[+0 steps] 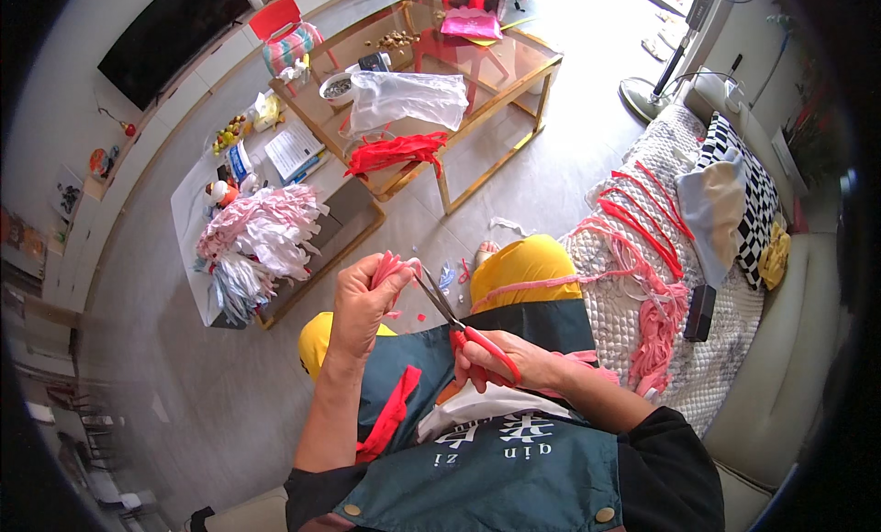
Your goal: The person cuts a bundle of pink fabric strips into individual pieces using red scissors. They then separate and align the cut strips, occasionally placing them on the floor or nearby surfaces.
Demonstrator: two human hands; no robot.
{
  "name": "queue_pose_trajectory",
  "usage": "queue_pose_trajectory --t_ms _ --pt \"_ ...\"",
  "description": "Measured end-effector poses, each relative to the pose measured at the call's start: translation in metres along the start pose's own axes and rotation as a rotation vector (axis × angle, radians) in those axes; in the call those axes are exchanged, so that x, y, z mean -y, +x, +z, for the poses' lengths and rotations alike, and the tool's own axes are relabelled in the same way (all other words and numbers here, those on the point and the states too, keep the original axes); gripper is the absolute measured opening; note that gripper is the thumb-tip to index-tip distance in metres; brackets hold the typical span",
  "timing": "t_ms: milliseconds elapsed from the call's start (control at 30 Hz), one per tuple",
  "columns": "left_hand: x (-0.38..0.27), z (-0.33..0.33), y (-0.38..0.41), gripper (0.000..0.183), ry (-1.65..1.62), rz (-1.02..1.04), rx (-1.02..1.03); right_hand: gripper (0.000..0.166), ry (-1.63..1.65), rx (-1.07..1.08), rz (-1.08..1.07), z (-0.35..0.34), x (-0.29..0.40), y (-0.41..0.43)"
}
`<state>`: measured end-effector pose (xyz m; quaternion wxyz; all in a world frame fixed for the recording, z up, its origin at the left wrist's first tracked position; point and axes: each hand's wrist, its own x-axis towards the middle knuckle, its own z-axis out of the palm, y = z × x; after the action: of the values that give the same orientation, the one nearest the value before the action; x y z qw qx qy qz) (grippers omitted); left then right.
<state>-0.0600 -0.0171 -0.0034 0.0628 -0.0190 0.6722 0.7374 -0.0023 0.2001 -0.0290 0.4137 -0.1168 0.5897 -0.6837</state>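
Note:
My left hand [365, 301] pinches a gathered bunch of pink fabric strips [387, 270] above my knees. In my right hand [509, 360] is a pair of scissors [468, 332] with red handles. Their blades are parted, and the tips reach the pink fabric beside my left thumb. A long pink strip [530, 284] runs across my yellow-clad right knee towards a heap of pink strips [654, 332] on the sofa. Red fabric [392, 415] lies over my dark green apron, near my left forearm.
Red strips [640, 222], a black box [700, 313] and a checkered cushion [740, 194] are on the quilted sofa cover [585, 256]. Ahead, a glass-topped table [509, 64] holds red strips [399, 153] and a plastic bag [413, 98]. White and pink fabric bundles [261, 229] cover a side table.

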Motion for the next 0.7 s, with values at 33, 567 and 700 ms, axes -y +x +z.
queue_pose_trajectory --t_ms 33,567,700 --pt "0.001 -0.001 0.000 0.004 0.004 0.016 -0.013 0.053 0.006 -0.007 -0.004 0.000 -0.001 0.001" --pt "0.001 -0.003 -0.016 0.018 0.193 0.124 0.053 0.049 -0.081 -0.112 0.012 -0.002 0.019 0.003" --pt "0.001 0.001 -0.020 0.031 -0.037 0.103 -0.016 0.043 -0.020 -0.090 0.008 0.001 0.023 0.000"
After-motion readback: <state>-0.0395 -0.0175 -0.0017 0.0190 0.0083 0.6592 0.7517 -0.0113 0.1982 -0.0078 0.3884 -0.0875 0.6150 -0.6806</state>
